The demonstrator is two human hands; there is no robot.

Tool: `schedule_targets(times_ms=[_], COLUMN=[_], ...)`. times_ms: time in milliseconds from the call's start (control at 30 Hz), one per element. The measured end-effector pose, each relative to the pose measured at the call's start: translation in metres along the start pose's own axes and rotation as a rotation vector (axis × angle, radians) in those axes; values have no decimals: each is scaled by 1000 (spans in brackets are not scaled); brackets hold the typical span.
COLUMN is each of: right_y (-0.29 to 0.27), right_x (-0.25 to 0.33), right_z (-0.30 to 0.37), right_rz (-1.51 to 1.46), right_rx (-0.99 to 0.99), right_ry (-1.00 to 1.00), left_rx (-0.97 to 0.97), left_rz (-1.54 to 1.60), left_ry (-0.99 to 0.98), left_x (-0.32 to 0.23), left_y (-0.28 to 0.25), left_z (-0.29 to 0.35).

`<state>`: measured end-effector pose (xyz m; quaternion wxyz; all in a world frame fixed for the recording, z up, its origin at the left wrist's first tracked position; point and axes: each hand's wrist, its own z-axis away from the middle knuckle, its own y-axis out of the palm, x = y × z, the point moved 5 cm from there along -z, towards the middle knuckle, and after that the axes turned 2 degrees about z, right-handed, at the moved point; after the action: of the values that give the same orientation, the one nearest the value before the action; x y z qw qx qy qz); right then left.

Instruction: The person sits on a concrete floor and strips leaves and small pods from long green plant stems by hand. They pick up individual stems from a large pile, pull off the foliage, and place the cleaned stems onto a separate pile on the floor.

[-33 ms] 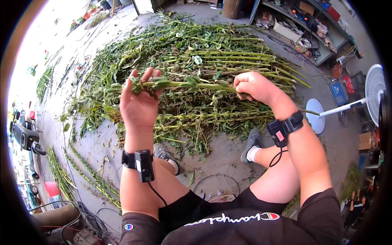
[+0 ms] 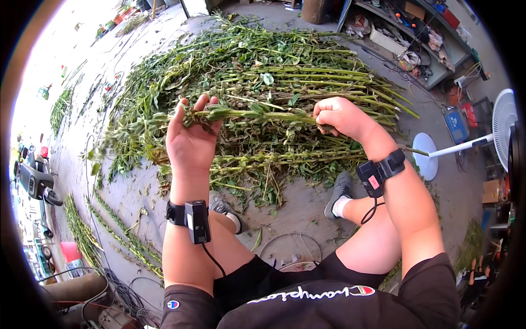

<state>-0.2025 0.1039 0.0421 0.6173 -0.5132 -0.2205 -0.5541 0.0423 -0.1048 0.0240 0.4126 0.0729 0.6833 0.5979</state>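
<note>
A long green plant stalk with pods (image 2: 268,115) stretches across in front of me, raised over a heap of similar cut stalks (image 2: 307,74). At its bare right end, my right hand (image 2: 339,118) is closed around it. My left hand (image 2: 193,137) is palm up beneath the leafy part, its fingers apart and upright behind the stalk. The stalk lies across those fingers, with some brownish, wilted leaf bits (image 2: 205,122) hanging at the palm. The stalk's leafy tip (image 2: 129,131) reaches out past my left hand and looks blurred.
A white fan (image 2: 501,129) on a round base stands at the right, near a cluttered metal shelf (image 2: 438,71). More stalks (image 2: 79,230) lie on the floor at the left, with cables (image 2: 118,290) below them. A wire ring (image 2: 290,247) lies between my feet.
My left hand has shifted slightly to the right along the stalk, and the leafy tip has swayed a little. My right hand keeps its grip in nearly the same place.
</note>
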Motion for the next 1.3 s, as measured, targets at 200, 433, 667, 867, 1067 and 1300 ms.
schedule_targets(times_ms=[200, 433, 667, 867, 1067, 1300], right_y=[20, 79, 62, 73, 66, 69], right_x=[48, -28, -42, -64, -70, -84], right_z=[13, 27, -16, -26, -18, -19], right_rz=[620, -439, -1019, -1044, -1112, -1157], right_rx=[-755, -254, -56, -74, -322, -382], right_ry=[-771, -95, -162, -109, -89, -96], left_rx=[-351, -227, -260, -256, -194, -134], left_rz=[1, -24, -93, -134, -137, -145], left_ry=[-80, -28, -48, -49, -35, -62], left_x=[-5, 19, 40, 38, 23, 29], left_y=[-60, -21, -7, -7, -27, -19], left_z=[-34, -38, -26, -28, -37, -30])
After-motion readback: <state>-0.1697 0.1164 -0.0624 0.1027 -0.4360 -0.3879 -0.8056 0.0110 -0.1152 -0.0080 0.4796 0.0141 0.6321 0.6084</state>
